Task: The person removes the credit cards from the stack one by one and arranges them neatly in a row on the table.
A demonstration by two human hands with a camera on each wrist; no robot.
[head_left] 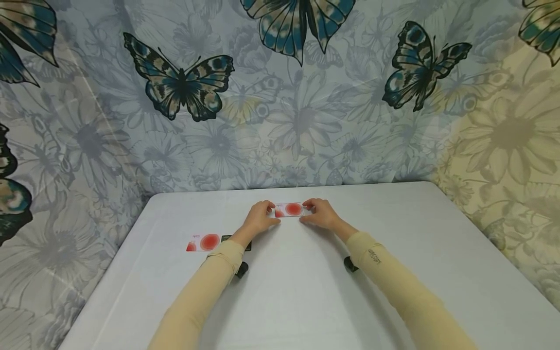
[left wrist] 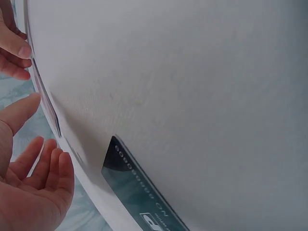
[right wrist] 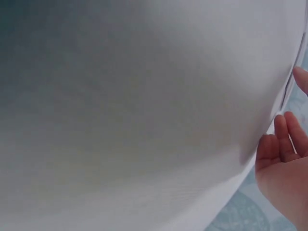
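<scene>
A white card with a red round print [head_left: 289, 210] lies flat near the far edge of the white table [head_left: 297, 291]. My left hand [head_left: 261, 217] is at its left end, fingers relaxed and spread from the thumb; the left wrist view shows a small gap to the card. At the right end is my right hand [head_left: 321, 213], with thumb and fingertips close around the corners. Whether they touch the card, I cannot tell. In the right wrist view, the fingers of the right hand [right wrist: 284, 154] look loosely extended and apart from the thumb.
Another red-and-white card [head_left: 203, 243] lies at the left. Beside it is a dark green card [left wrist: 139, 192] with printed digits, partly covered by my left forearm in the head view. Behind the table hangs a butterfly-patterned cloth [head_left: 302, 116].
</scene>
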